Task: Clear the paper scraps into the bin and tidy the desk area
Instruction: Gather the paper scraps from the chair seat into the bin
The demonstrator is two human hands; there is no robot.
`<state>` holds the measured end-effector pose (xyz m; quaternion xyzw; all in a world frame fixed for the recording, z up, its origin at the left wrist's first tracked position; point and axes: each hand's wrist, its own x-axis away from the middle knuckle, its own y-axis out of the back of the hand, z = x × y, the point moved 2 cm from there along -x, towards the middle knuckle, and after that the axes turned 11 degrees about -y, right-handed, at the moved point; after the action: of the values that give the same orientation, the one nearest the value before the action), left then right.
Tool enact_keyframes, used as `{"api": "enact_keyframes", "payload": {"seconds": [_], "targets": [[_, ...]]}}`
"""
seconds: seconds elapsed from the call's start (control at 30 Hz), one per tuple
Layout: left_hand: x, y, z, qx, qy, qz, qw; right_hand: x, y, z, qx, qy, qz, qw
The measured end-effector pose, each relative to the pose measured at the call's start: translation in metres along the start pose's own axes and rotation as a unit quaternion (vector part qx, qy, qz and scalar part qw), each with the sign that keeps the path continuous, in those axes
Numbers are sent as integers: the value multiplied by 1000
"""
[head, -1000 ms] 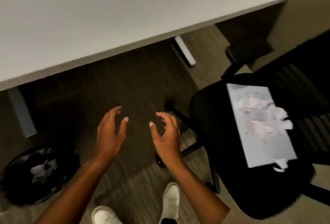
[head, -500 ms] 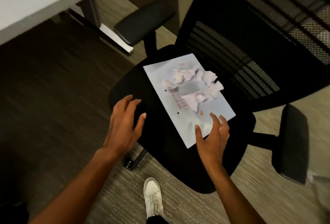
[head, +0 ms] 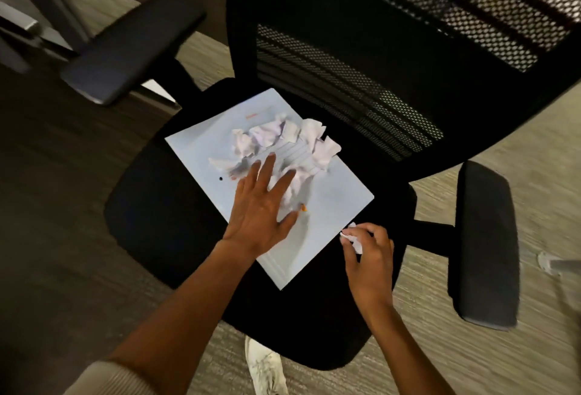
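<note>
1. A black office chair (head: 176, 212) fills the view from above, its mesh backrest (head: 393, 48) at 1 o'clock and its two padded armrests at 10 and 4 o'clock.
2. A white sheet of paper (head: 201, 149) lies flat on the seat, turned like a diamond.
3. A cluster of crumpled paper scraps (head: 283, 136) rests on the sheet's upper half, toward 12 o'clock.
4. The left hand (head: 261, 206) reaches in from 7 o'clock, forearm stretched across the seat. It lies palm down and open on the sheet, fingers spread and pointing to 12 o'clock, fingertips touching the nearest scraps; it grips nothing.
5. The right hand (head: 367, 253) comes in from 5 o'clock, just off the sheet's right corner. Its fingers curl closed around a small white scrap (head: 350, 237), pinched at the fingertips above the seat.
6. A cream sleeve (head: 103, 379) shows at the left forearm's base, at 7 o'clock.
7. A white shoe (head: 267, 369) stands on the grey floor (head: 440, 363) at 6 o'clock, below the seat edge.
8. The surface's edge and metal leg are a blur at 10 o'clock.
</note>
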<state>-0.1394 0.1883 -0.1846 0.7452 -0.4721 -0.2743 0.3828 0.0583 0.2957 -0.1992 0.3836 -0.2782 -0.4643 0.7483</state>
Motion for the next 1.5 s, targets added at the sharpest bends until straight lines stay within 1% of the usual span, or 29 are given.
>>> {"api": "enact_keyframes", "payload": {"seconds": [0.07,0.2,0.3,0.43,0.57,0.67,0.8,1.0,1.13,1.3,1.5], "targets": [[-13,-9,-4,-18,-7,14,1000,-4,3,-2,-38,-13,2,999],[-29,-21,-10,-73,-3,31,997,-11,11,1,-79,-34,-12,996],[-30,-25,-14,-74,6,0,997,-19,16,7,-110,-30,-16,993],[-28,-26,-14,-57,19,-47,997,-31,16,17,-115,-17,-18,993],[-23,-20,-10,-43,7,-63,997,-37,13,27,-131,-10,-3,991],[-14,-12,-5,-21,12,-75,997,-36,9,36,-141,-3,1,990],[5,7,6,-18,43,-95,994,-26,-1,55,-148,14,17,989],[57,47,34,-28,78,-132,988,5,-26,98,-150,53,58,986],[103,71,54,-36,120,-152,981,33,-47,133,-145,80,85,982],[181,105,81,-37,180,-197,963,83,-80,188,-145,148,125,970],[272,134,107,-47,219,-257,940,151,-117,243,-136,205,170,954]]}}
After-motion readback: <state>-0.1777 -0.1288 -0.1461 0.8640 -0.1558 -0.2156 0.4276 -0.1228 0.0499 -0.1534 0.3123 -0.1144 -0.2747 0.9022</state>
